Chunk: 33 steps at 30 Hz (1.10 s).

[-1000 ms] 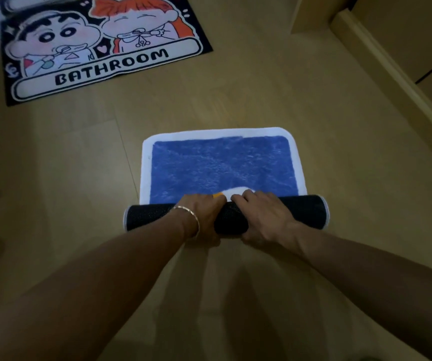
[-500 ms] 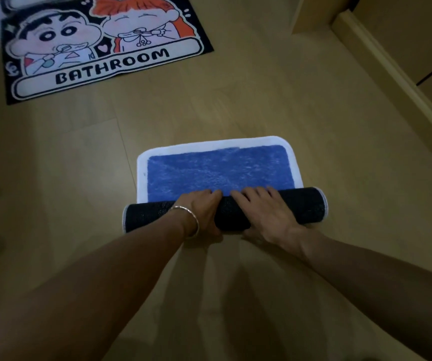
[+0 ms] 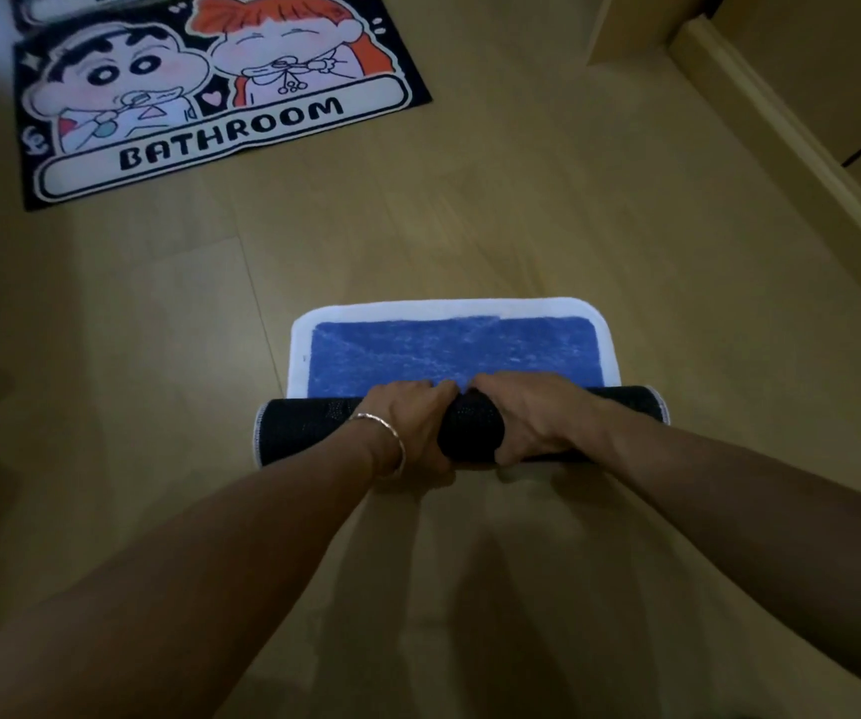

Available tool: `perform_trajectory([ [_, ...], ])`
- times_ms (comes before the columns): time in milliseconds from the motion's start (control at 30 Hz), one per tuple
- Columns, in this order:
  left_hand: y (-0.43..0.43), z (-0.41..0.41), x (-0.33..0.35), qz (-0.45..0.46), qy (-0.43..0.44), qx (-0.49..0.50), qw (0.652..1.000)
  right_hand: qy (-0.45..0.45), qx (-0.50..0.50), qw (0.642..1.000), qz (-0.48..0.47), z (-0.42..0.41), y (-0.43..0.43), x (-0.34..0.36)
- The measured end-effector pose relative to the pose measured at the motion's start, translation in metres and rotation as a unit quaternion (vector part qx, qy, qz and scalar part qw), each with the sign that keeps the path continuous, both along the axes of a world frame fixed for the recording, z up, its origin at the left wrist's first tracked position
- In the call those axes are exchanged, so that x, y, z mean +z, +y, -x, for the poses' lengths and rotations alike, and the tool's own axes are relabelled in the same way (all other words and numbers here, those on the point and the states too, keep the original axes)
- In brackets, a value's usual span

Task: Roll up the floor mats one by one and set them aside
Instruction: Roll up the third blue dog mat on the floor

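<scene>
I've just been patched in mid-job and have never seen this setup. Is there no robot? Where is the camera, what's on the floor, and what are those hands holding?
There is no machine. These are a person's two bare arms, seen by one camera worn on the head, looking forward and down. On the wooden floor lies a blue mat with a white edge, partly rolled up. Its black underside forms the roll. The left hand, with a bracelet at the wrist, and the right hand both grip the middle of that roll. Farther off, at upper left, a cartoon mat reading BATHROOM lies flat, not yet rolled.
</scene>
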<state>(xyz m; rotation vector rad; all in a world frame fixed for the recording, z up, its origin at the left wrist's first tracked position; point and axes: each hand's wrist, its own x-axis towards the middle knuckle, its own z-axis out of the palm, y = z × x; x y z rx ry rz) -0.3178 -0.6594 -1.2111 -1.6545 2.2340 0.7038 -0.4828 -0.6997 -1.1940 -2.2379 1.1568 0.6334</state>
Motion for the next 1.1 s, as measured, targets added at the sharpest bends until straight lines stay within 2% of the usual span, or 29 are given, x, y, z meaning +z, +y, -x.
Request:
perform_trajectory([
  [67, -0.013, -0.003, 0.005, -0.055, 0.023, 0.025, 0.998, -0.014, 0.031, 0.995, 0.096, 0.005, 0.010, -0.001],
  [133, -0.022, -0.006, 0.008, -0.105, 0.053, 0.049, 0.992, 0.011, 0.071, 0.983, 0.167, 0.007, 0.019, -0.004],
  [200, -0.022, -0.007, 0.008, -0.100, 0.065, 0.045, 0.992, 0.039, 0.083, 0.975, 0.202, 0.005, 0.025, -0.007],
  [267, -0.016, -0.007, 0.006, -0.060, 0.050, 0.017, 0.997, 0.035, 0.070, 0.981, 0.178, 0.002, 0.020, -0.008],
  [400, -0.002, -0.007, 0.003, 0.080, -0.058, -0.059, 0.993, 0.021, 0.011, 1.000, 0.012, -0.006, -0.014, 0.002],
  [500, -0.002, -0.005, 0.003, 0.094, -0.068, -0.061, 0.991, 0.028, -0.022, 0.996, -0.077, -0.007, -0.022, 0.001],
  [567, -0.009, -0.004, 0.005, 0.047, -0.047, -0.046, 0.997, 0.002, -0.030, 0.997, -0.067, -0.004, -0.015, -0.001],
  [700, -0.024, -0.008, 0.010, -0.106, 0.021, 0.021, 0.994, -0.008, 0.048, 0.997, 0.054, 0.007, -0.002, 0.000],
  [767, -0.021, -0.009, 0.009, -0.127, 0.037, 0.034, 0.991, 0.003, 0.086, 0.991, 0.099, 0.009, 0.003, -0.005],
  [867, -0.011, -0.009, 0.008, -0.059, 0.025, 0.003, 0.998, -0.004, 0.073, 0.994, 0.076, 0.005, 0.002, -0.004],
  [967, -0.002, -0.009, 0.007, 0.068, -0.039, -0.080, 0.994, 0.000, 0.016, 0.999, -0.028, -0.003, -0.017, 0.007],
  [1033, 0.003, -0.005, 0.005, 0.100, -0.067, -0.094, 0.988, -0.002, -0.021, 0.996, -0.083, -0.004, -0.022, 0.008],
  [1100, 0.003, -0.002, 0.004, 0.094, -0.055, -0.074, 0.991, -0.013, -0.022, 0.997, -0.069, -0.001, -0.015, 0.004],
])
